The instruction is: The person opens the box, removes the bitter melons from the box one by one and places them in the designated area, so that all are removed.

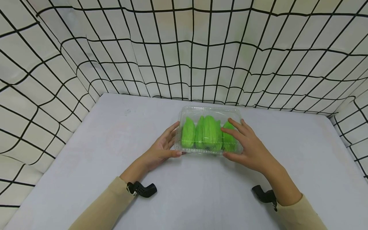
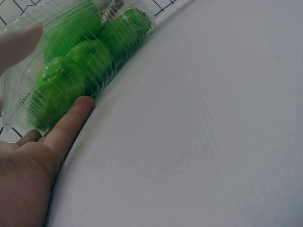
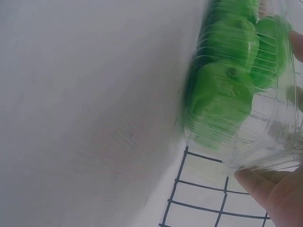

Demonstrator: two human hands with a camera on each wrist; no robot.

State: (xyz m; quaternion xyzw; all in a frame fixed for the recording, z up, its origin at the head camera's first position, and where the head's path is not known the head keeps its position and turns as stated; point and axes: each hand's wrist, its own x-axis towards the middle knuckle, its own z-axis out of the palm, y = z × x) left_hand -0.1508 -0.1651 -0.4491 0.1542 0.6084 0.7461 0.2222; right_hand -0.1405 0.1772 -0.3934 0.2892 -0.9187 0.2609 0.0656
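A clear plastic clamshell box [image 1: 207, 110] with its lid down sits on the white table, near its far edge. Inside lie several bright green, ridged, elongated fruits or vegetables [image 1: 210, 132], side by side; their exact kind is unclear. My left hand [image 1: 159, 150] grips the box's left end, its thumb at the near left corner and its fingers along the side. At the other end, my right hand [image 1: 253, 148] holds the box with the thumb at the near rim and fingers spread over the lid. Both wrist views show the ribbed side wall close up.
The white tabletop [image 1: 201, 191] spreads around the box. Black netting [image 1: 175, 52] over pale walls rises behind the table and along both sides. A black wrist camera mount [image 1: 145, 190] sits on the left wrist, and another mount [image 1: 264, 195] on the right.
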